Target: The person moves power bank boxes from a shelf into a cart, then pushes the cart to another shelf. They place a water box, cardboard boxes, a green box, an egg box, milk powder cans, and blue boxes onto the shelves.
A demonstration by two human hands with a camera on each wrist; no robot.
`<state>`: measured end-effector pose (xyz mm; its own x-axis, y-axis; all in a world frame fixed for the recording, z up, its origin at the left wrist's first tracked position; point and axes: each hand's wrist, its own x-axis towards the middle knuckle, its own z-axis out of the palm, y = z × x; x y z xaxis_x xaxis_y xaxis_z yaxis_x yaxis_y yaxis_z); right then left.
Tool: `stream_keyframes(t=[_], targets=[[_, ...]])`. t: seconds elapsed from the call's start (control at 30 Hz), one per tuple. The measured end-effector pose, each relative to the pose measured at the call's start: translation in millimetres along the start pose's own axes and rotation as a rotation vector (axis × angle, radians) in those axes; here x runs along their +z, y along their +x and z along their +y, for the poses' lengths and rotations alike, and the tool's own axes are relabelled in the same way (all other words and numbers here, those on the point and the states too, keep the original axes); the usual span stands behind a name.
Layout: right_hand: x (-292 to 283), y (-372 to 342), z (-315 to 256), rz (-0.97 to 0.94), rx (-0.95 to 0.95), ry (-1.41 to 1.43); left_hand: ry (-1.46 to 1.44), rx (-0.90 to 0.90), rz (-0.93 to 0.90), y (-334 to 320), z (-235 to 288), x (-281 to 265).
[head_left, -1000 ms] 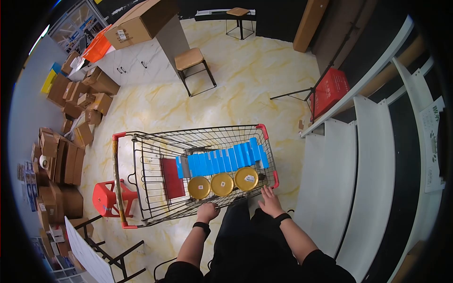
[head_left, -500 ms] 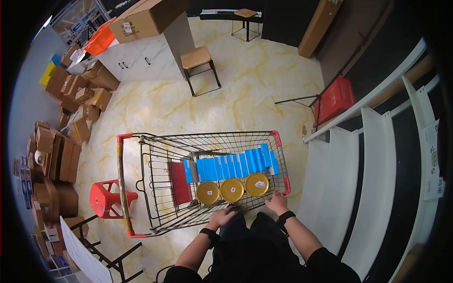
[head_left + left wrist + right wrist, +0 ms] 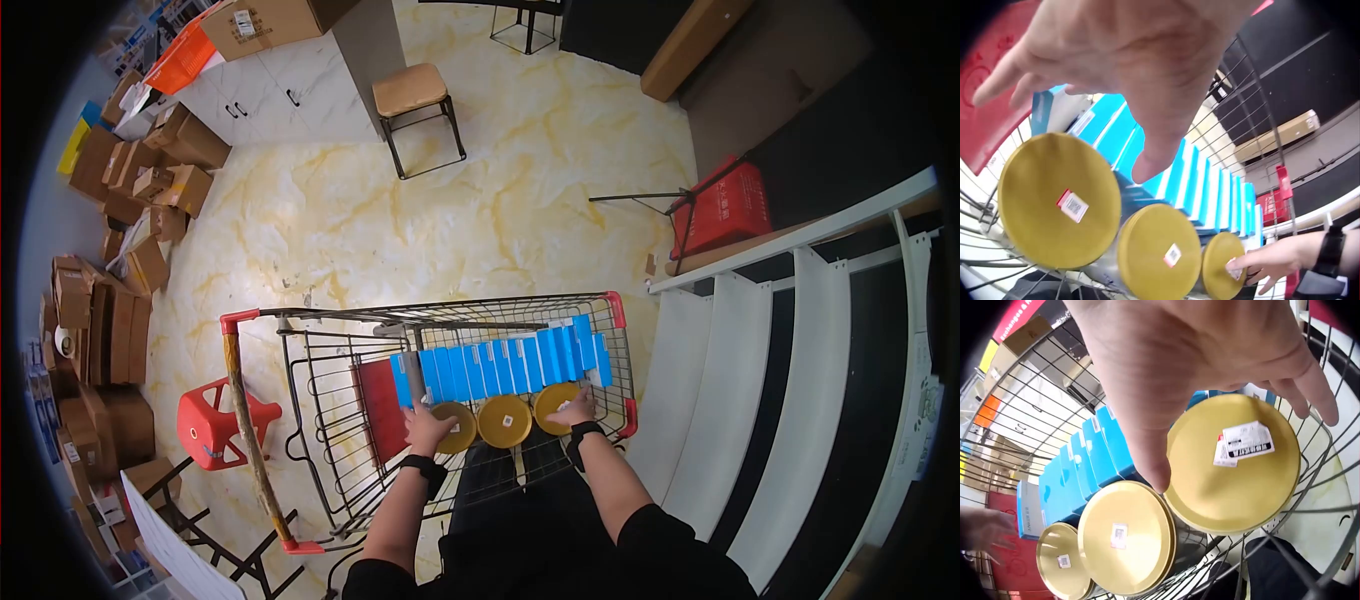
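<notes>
A shopping cart [image 3: 628,372] holds a row of blue boxes [image 3: 490,368] and three round containers with gold lids [image 3: 504,421]. The left hand [image 3: 427,428] is over the row's left end, beside the leftmost lid; in the left wrist view this hand [image 3: 1141,69] has its fingers spread above the boxes. At the rightmost lid [image 3: 1235,469] is the right hand [image 3: 577,410], and the right wrist view has that hand [image 3: 1204,356] above it with thumb and fingers apart. Whether either hand touches anything is unclear.
White tiered shelves [image 3: 690,370] stand right of the cart. A red stool [image 3: 215,425] is by the cart handle, a wooden-topped stool [image 3: 410,90] beyond the cart. Cardboard boxes [image 3: 128,330] are piled along the left wall.
Both hands have moved from the cart's near edge to over its contents, the left toward the row's left end, the right to the rightmost lid. The view has shifted.
</notes>
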<state>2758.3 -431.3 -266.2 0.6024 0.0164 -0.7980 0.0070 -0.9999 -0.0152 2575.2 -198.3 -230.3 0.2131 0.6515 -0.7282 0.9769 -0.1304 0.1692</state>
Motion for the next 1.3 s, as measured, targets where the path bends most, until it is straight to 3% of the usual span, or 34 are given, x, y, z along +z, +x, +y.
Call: stream_keyframes(t=[0.13,0.27,0.43,0.57,0.87,0.93,1.03,1.3], targets=[[25.1,19.5,-13.3,-0.086,0.170,-0.058,0.110,-0.160,-0.073,20.0,-8.7,39.3],[23.8,16.2,-27.2,-0.143,0.278,-0.014,0.103,-0.195,-0.121,24.3,-8.7,57.8],[12.7,11.3,-38.4,-0.120,0.406,0.076,0.172,-0.311,-0.076,14.8,15.6,53.7],[14.1,22.5,-33.7,-0.153,0.487,0.092,0.190,-0.299,0.030,17.2,16.1,64.0],[4.5,21.1,-22.7,0.053,0.487,0.452,0.232,-0.208,0.070,12.0,10.2,68.8],[5.2,17.0,-20.9,0.103,0.470,0.476,0.418,-0.001,0.155,6.4,5.3,71.6],[1.2,2.9,-22.2,0.157,0.416,0.421,0.484,0.089,0.060,4.3,4.4,63.4],[-36.1,-44.5,-26.8,0.187,0.311,0.192,0.551,0.163,0.116,5.3,-2.2,65.3]])
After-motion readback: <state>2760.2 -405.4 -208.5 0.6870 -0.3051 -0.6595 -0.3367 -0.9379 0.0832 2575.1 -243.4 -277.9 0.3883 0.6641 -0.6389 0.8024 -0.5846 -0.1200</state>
